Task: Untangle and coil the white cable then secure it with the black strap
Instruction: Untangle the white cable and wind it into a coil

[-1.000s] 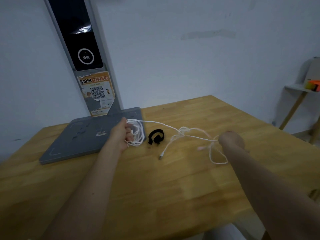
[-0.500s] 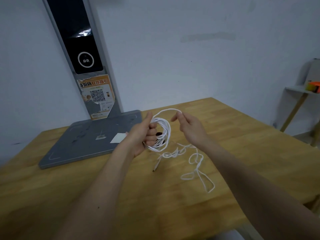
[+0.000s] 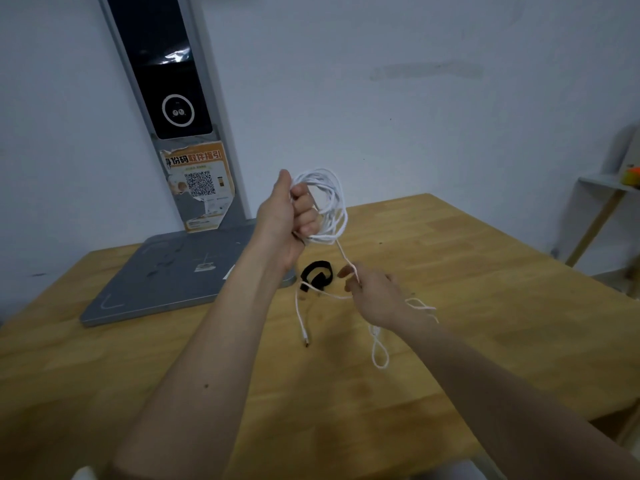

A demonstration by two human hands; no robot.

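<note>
White cable (image 3: 325, 206) loops are sitting gripped in the raised left hand (image 3: 289, 216), while the right hand (image 3: 375, 294) is pinching its strand at five o'clock; black strap (image 3: 317, 274) is lying on the counter (image 3: 467, 271) between them

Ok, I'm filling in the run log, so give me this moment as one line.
left hand: grips coil of white cable | right hand: pinches loose strand | black strap: on table, unused | tail: tangled

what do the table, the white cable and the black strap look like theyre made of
Table: jointed wood boards, light satin sheen, visible grain. White cable: smooth, probably plastic-sheathed; bends into loose loops. Black strap: matte, likely fabric hook-and-loop; too small to confirm.
</note>
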